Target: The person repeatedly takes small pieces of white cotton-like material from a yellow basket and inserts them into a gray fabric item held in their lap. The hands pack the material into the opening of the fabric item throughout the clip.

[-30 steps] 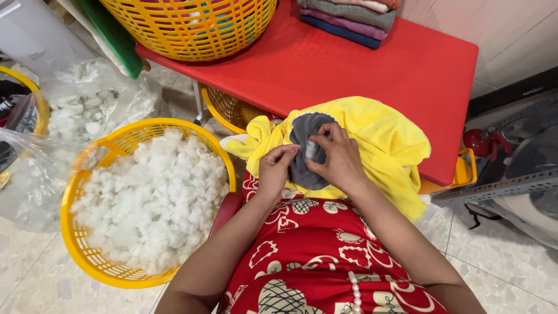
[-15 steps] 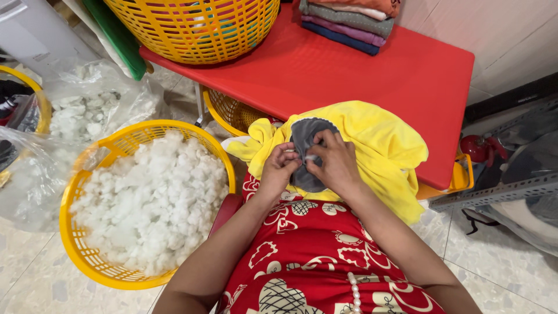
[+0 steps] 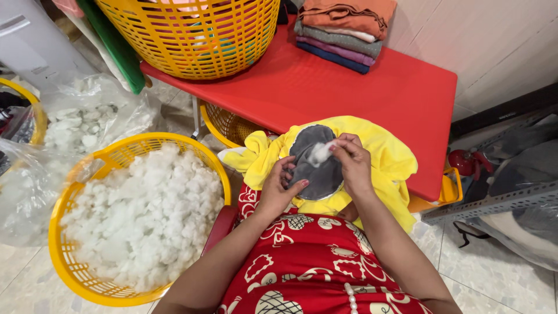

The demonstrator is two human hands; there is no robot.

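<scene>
At the near edge of the red desk (image 3: 372, 93), over a lap covered in red patterned cloth (image 3: 308, 261), a person works on a yellow plush piece (image 3: 383, 154) with a grey round panel (image 3: 314, 166) facing up. The left hand (image 3: 278, 189) has its grip closed on the lower left rim of the grey panel, fingers curled over the edge and thumb pressing from the side. The right hand (image 3: 351, 163) is pinched shut on a small tuft of white stuffing (image 3: 319, 152), held right against the upper part of the grey panel, fingertips touching the fabric. The yellow plush drapes partly over the desk edge and partly onto the lap, between the two forearms. To the person's left, on the tiled floor, stands a yellow basket (image 3: 81, 279) heaped with white stuffing (image 3: 145, 215), close beside the knee. Behind that basket lies a clear plastic bag (image 3: 87, 116) with more white stuffing inside. On the desk, well apart from the hands, a big yellow lattice basket (image 3: 197, 35) sits at the far left, and a stack of folded cloths (image 3: 343, 29) in orange, grey, purple and blue rests at the far edge by the wall. Another yellow basket (image 3: 224, 125) shows under the desk.
</scene>
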